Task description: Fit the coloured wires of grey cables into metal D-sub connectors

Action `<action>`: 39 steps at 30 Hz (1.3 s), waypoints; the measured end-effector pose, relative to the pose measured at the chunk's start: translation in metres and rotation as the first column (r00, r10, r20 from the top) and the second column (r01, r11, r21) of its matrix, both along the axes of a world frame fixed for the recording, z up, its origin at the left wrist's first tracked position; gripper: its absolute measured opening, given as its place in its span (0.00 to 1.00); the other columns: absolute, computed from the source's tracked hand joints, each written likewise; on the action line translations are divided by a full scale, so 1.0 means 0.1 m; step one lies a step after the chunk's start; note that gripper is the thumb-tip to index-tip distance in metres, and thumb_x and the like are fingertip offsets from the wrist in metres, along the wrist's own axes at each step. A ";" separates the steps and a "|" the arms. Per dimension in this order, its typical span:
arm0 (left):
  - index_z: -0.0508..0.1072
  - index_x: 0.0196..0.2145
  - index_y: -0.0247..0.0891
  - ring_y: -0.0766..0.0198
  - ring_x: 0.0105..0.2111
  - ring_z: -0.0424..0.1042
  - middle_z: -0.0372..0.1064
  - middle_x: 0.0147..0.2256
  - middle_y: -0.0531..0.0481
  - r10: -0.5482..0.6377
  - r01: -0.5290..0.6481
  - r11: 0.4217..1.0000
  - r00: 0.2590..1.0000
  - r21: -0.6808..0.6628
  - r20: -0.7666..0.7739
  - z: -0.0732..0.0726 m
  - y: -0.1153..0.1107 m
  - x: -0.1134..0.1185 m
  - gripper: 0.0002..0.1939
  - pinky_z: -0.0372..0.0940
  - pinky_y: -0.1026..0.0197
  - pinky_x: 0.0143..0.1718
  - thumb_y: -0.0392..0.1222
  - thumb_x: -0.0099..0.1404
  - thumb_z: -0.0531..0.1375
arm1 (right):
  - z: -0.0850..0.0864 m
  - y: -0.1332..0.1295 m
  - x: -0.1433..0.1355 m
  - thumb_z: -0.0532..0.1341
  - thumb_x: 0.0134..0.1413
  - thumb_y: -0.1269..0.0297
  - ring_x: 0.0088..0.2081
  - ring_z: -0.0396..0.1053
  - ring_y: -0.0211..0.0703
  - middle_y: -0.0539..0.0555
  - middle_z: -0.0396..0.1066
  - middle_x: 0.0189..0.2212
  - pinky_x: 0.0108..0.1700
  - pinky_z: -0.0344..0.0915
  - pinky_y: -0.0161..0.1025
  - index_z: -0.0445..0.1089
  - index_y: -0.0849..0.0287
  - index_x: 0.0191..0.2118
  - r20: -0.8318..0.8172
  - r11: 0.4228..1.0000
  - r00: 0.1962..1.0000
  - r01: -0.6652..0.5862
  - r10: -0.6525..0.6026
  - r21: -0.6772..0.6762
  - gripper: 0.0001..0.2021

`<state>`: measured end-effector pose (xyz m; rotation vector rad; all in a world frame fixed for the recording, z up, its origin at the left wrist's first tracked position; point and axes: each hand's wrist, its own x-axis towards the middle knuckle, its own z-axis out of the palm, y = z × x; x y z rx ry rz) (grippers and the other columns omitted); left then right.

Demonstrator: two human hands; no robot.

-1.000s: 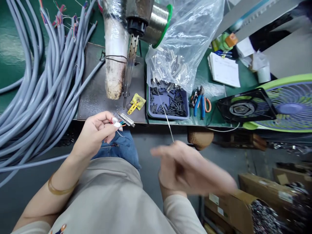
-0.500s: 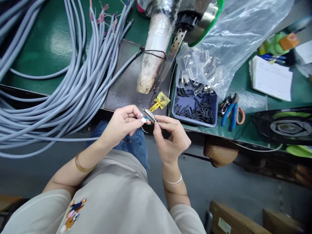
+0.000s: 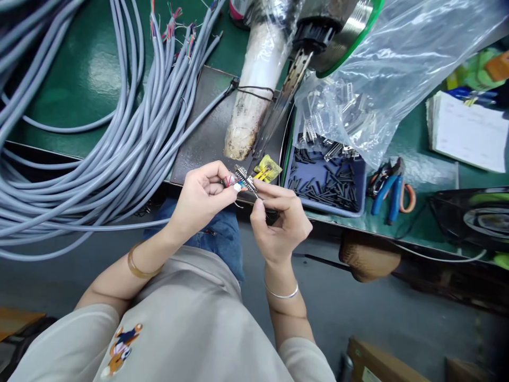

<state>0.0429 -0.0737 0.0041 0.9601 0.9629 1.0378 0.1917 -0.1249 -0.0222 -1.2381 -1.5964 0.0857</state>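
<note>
My left hand (image 3: 204, 193) is closed, thumb and fingers pinching thin coloured wires (image 3: 241, 187) at the end of a grey cable (image 3: 131, 227). Against these wire ends lies a small metal multi-pin connector (image 3: 245, 178), tilted down to the right. My right hand (image 3: 280, 220) grips the connector's right end between thumb and fingers. Just beyond it, a yellow piece (image 3: 269, 168) sits at the table edge. Above both hands, a soldering iron (image 3: 284, 101) with a perforated metal sleeve is tied beside a scorched white cylinder (image 3: 250, 106). The fingers hide part of the wires.
Many grey cables (image 3: 119, 159) with stripped ends spread over the left side. A blue tray (image 3: 310, 172) holds short black tubes and a plastic bag (image 3: 338, 111) of connectors. Blue-handled cutters (image 3: 389, 193), a paper stack (image 3: 469, 132) and a solder spool (image 3: 358, 32) stand to the right.
The camera view has shifted, so the table's things sit farther right. The connector is tilted more steeply, and my right fingers have moved slightly along it.
</note>
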 end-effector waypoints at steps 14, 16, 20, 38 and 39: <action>0.68 0.25 0.35 0.80 0.16 0.57 0.69 0.26 0.57 0.015 -0.014 0.999 1.000 0.051 -0.020 0.04 0.06 0.00 0.10 0.53 0.73 0.15 0.32 0.54 0.67 | 0.07 0.12 0.02 0.65 0.57 0.77 0.39 0.82 0.41 0.54 0.82 0.44 0.40 0.80 0.37 0.66 0.54 0.36 0.107 0.997 0.994 0.003 -0.011 0.071 0.11; 0.68 0.25 0.35 0.80 0.16 0.57 0.70 0.26 0.57 0.013 -0.012 0.998 1.000 0.054 -0.017 0.06 0.06 -0.01 0.10 0.53 0.74 0.15 0.32 0.54 0.67 | 0.10 0.13 0.02 0.66 0.56 0.78 0.39 0.82 0.41 0.55 0.82 0.43 0.41 0.79 0.37 0.66 0.54 0.35 0.141 0.996 0.990 0.005 -0.018 0.090 0.11; 0.67 0.25 0.36 0.80 0.15 0.56 0.67 0.24 0.58 -0.012 0.012 1.000 1.000 0.026 -0.009 0.06 0.07 -0.01 0.11 0.51 0.73 0.14 0.30 0.53 0.68 | 0.11 0.12 0.03 0.66 0.56 0.77 0.40 0.82 0.41 0.57 0.83 0.44 0.41 0.78 0.35 0.66 0.55 0.35 0.210 0.993 0.977 0.002 -0.028 0.120 0.11; 0.67 0.23 0.36 0.79 0.13 0.53 0.63 0.19 0.59 -0.085 0.083 0.996 0.995 -0.026 -0.053 0.10 0.08 -0.02 0.11 0.45 0.71 0.13 0.31 0.51 0.67 | 0.07 0.12 0.05 0.67 0.56 0.77 0.38 0.82 0.40 0.52 0.83 0.40 0.41 0.77 0.35 0.68 0.55 0.36 0.167 0.996 0.985 0.025 -0.039 0.086 0.10; 0.67 0.23 0.36 0.79 0.13 0.53 0.62 0.19 0.59 -0.088 0.086 0.996 0.995 -0.028 -0.055 0.09 0.08 -0.02 0.11 0.45 0.71 0.13 0.31 0.51 0.67 | 0.07 0.12 0.06 0.67 0.56 0.77 0.38 0.82 0.40 0.52 0.83 0.40 0.41 0.77 0.35 0.68 0.55 0.35 0.168 0.996 0.985 0.028 -0.042 0.086 0.10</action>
